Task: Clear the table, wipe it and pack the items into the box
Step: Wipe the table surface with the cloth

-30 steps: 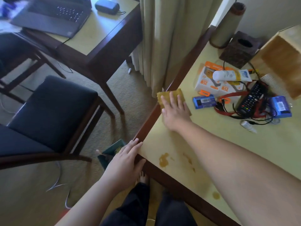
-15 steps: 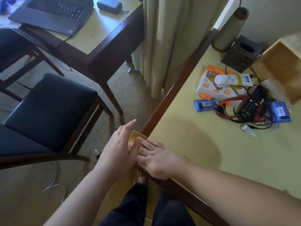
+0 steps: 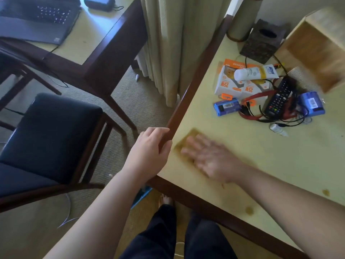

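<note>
My right hand (image 3: 211,157) lies flat and blurred on a yellow-brown cloth (image 3: 188,139), pressing it onto the yellow table (image 3: 280,165) near its left corner. My left hand (image 3: 149,148) rests against the dark wooden table edge, fingers curled over it. Farther back lies a pile: two white-and-orange boxes (image 3: 231,83), a white tube (image 3: 253,72), a black remote (image 3: 280,98), two blue packs (image 3: 226,107) (image 3: 312,103), red and black cables (image 3: 252,113) and a small vial (image 3: 278,128). The open wooden box (image 3: 317,53) stands at the back right.
Brown stains (image 3: 249,210) mark the table near its front edge. A dark tissue holder (image 3: 261,42) and a lamp base (image 3: 240,21) stand at the back. A blue-seated chair (image 3: 52,135), another desk with a laptop (image 3: 37,17) and a curtain (image 3: 168,43) are to the left.
My right hand has slid the cloth from the table's corner edge back onto the tabletop. My left hand has moved from beside the cloth to gripping the table edge.
</note>
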`<state>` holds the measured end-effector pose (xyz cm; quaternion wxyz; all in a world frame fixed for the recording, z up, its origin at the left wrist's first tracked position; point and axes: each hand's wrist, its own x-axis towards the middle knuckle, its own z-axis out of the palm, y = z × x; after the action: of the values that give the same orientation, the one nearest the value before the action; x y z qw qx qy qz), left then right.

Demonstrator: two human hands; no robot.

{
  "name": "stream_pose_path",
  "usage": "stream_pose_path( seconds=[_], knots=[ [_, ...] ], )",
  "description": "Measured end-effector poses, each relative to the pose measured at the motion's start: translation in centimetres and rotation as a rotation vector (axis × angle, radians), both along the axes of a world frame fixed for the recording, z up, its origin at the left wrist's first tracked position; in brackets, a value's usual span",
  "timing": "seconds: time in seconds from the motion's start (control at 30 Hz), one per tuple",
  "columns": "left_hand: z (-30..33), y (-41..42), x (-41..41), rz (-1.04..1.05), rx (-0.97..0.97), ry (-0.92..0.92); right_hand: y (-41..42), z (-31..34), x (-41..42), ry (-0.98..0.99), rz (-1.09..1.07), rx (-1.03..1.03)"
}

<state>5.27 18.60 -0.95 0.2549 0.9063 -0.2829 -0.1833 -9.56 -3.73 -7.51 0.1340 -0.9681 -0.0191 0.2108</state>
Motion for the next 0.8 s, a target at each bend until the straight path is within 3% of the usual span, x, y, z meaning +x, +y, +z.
stream_pose_path(
  seconds=[0.07,0.1,0.2,0.27,0.33,0.4,0.47,0.57,0.63,0.7,0.8],
  knots=[
    [-0.7,-1.3,-0.2,0.002,0.014,0.004,0.1,0.3,0.4,-0.011,-0.314,-0.084],
    [-1.0,-2.1,-0.4,0.001,0.016,0.019,2.2,-0.2,0.0,-0.053,-0.319,-0.112],
    [-2.7,-4.4,-1.3,-0.024,0.027,0.105,8.4,-1.5,-5.2,-0.013,0.181,0.008],
    [-3.8,-5.6,-1.5,-0.064,0.056,0.113,4.9,-1.7,-9.1,-0.093,0.285,-0.014],
    [-4.9,-6.5,-1.4,-0.109,0.084,0.082,-1.1,-1.5,-11.0,-0.118,0.031,-0.073],
    [-5.8,-7.7,-1.6,-0.122,0.11,0.051,-4.9,-0.8,-10.9,-0.041,-0.36,-0.098],
    [-6.7,-8.9,-2.3,-0.104,0.129,0.011,-3.3,-0.7,-8.8,-0.009,-0.596,-0.125],
    [-8.0,-10.1,-3.7,-0.046,0.145,-0.055,3.4,-1.4,-9.1,-0.016,-0.408,0.003],
    [-8.8,-10.4,-4.4,-0.015,0.149,-0.072,3.6,-1.5,-12.9,-0.064,-0.267,0.017],
    [-9.5,-10.3,-5.0,-0.001,0.153,-0.112,0.0,-1.4,-15.8,-0.083,-0.332,-0.048],
    [-10.3,-10.2,-5.5,-0.006,0.178,-0.202,-5.1,-1.3,-15.2,-0.083,-0.593,-0.103]
  ],
)
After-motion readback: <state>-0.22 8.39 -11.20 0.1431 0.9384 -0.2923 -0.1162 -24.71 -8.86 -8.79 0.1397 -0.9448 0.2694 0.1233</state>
